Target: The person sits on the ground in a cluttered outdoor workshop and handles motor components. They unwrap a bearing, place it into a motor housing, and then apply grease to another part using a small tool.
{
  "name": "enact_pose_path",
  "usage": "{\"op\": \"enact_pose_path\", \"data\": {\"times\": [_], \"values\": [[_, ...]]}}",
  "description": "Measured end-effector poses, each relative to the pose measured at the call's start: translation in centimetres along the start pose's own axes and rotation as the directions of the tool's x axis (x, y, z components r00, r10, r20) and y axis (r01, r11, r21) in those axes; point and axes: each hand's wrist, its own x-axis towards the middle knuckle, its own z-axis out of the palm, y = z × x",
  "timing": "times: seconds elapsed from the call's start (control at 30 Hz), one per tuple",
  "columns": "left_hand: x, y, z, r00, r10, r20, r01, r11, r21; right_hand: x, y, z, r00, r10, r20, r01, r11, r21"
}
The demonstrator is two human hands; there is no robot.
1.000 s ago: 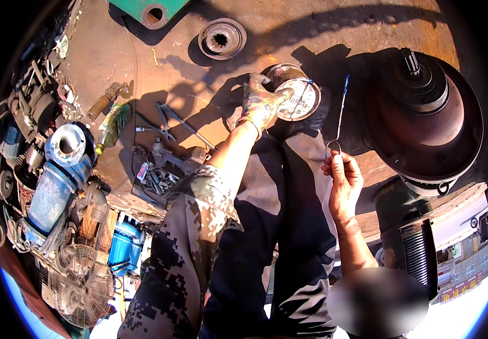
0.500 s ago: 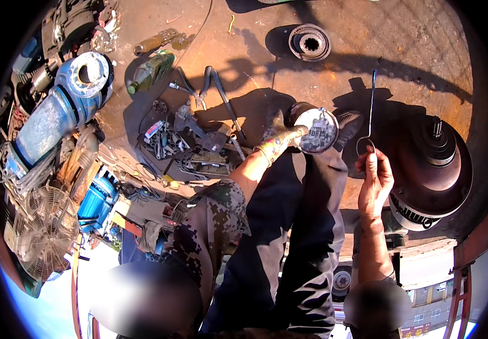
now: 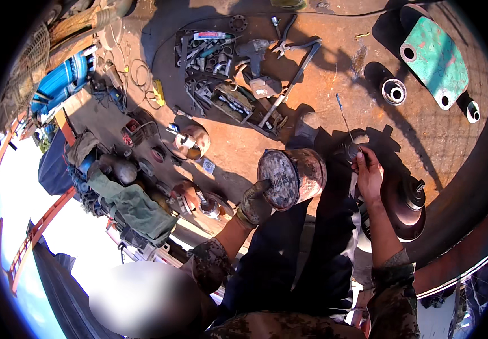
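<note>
A dirty, dented metal can [image 3: 310,174] is tipped on its side above my legs, its round lid facing left. My left hand [image 3: 253,206], in a grimy work glove, is closed around the can at the lid's edge. My bare right hand [image 3: 370,174] pinches a thin metal rod [image 3: 343,117] by its lower end, and the rod points up and away. The grip partly hides that end. Just beside the right forearm stands a dark bell-shaped machine part [image 3: 403,210] with a short shaft on top.
Beyond the can lie a tray of sockets [image 3: 213,56], a tool box [image 3: 235,107], an impact wrench [image 3: 255,52] and pliers [image 3: 292,46]. A green plate [image 3: 439,62] and a metal ring [image 3: 393,91] are at far right. A green cloth [image 3: 133,209] and a blue motor [image 3: 63,79] sit left.
The view has swung, and the floor things appear shifted. The can is nearer and tipped, its lid now facing left. My right hand still holds the rod, now closer to the can.
</note>
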Motion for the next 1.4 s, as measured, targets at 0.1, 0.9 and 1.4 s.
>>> {"op": "enact_pose_path", "data": {"times": [0.1, 0.9, 1.4], "values": [[-2.1, -4.6, -4.3, 0.996, 0.063, 0.062, -0.048, 0.974, -0.223, -0.5, -1.0, 2.8, 0.988, -0.072, 0.134, 0.107, 0.955, -0.276], [-4.0, -8.9, -25.1, 0.951, 0.276, -0.138, -0.283, 0.601, -0.748, 1.9, 5.6, 45.6, 0.672, 0.063, 0.738, 0.539, 0.641, -0.546], [-2.3, -10.0, -24.0, 0.926, 0.223, -0.303, -0.373, 0.648, -0.664, 9.7, 7.1, 47.9, 0.842, -0.068, 0.535, 0.392, 0.757, -0.522]]}}
